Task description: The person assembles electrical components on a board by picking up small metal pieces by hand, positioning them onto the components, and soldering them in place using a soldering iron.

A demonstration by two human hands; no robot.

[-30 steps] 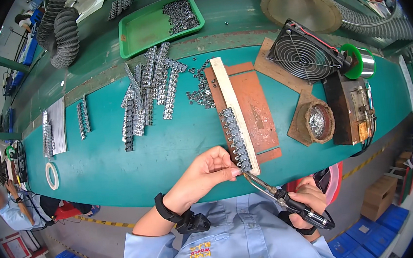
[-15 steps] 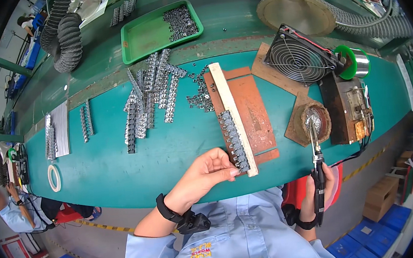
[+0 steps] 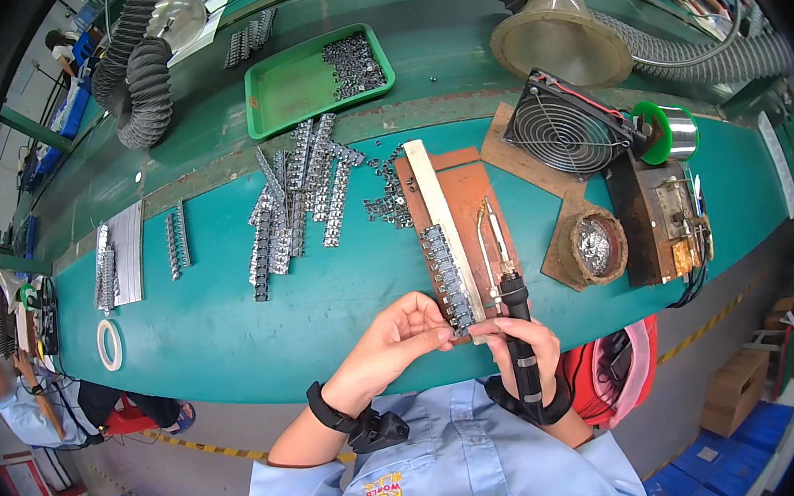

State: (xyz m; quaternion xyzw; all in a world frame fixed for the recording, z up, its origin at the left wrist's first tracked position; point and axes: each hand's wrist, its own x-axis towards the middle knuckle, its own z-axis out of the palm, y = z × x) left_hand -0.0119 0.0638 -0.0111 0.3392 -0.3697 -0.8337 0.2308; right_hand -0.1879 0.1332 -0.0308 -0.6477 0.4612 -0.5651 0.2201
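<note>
One strip [image 3: 446,281] lies lengthwise against the left side of a pale bar [image 3: 425,183] on the brown board [image 3: 468,193], its near end between the two hands. The left hand [image 3: 404,335] comes in from the lower left, wrist raised and fingers curled, its grip pinching the strip's near end between thumb and fingertips; the right hand [image 3: 533,348] bends inward, thumb and forefinger reaching toward that end, its grip closed round the iron [image 3: 516,305], which points away from the body above the surface [image 3: 205,333].
</note>
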